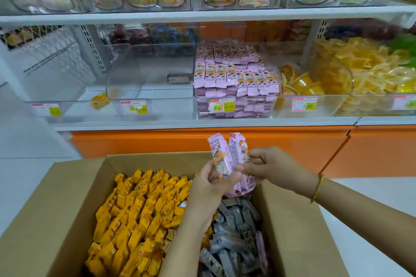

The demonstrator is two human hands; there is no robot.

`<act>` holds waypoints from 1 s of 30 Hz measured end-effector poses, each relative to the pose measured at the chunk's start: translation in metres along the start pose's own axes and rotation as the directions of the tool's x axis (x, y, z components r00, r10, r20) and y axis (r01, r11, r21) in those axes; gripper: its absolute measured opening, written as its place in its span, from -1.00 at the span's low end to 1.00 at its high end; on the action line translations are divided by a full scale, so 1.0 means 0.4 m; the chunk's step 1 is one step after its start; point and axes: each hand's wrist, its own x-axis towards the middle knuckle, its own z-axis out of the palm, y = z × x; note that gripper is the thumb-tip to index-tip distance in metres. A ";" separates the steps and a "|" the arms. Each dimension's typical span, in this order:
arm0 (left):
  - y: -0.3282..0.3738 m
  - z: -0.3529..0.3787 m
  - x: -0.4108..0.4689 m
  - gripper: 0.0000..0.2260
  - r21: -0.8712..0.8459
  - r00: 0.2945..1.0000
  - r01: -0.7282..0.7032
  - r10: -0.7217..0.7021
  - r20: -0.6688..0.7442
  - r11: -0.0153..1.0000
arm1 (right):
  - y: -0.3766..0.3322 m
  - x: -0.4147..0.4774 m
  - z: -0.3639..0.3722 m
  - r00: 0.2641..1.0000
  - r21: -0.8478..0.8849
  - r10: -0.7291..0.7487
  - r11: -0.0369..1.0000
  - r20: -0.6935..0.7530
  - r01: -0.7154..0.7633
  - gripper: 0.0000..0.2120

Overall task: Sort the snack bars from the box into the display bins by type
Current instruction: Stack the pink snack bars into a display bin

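Shop shelf (202, 122) ahead, box (67, 198) below. Your left hand (213, 184) and right hand (267, 164) both grip pink snack bars (227, 155) over its far edge.

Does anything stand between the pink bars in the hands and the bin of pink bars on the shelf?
Nothing visible does. The left hand and right hand hold the pink bars above the box, with open air up to the bin. Only its clear front wall must be passed over.

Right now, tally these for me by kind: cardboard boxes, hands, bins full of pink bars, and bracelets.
Cardboard box: 1
Hands: 2, left hand and right hand, both holding pink bars
Pink-bar bin: 1
Bracelet: 1
Total: 5
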 end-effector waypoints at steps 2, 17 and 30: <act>0.000 0.007 0.001 -0.64 0.108 0.996 -0.085 0.089 -0.030 0.991 | 0.007 0.001 0.004 1.000 -0.027 -0.011 1.000 0.003 0.011 -0.59; 0.042 -0.059 0.053 -0.82 0.585 0.977 0.040 -0.154 0.147 0.810 | -0.017 -0.006 -0.079 0.946 -0.585 -0.302 0.791 -0.115 0.181 -0.56; 0.101 -0.010 0.080 -0.81 0.033 0.988 0.148 -0.146 -0.044 0.988 | -0.045 -0.022 -0.043 0.945 -0.778 -0.312 0.568 0.099 0.269 -0.16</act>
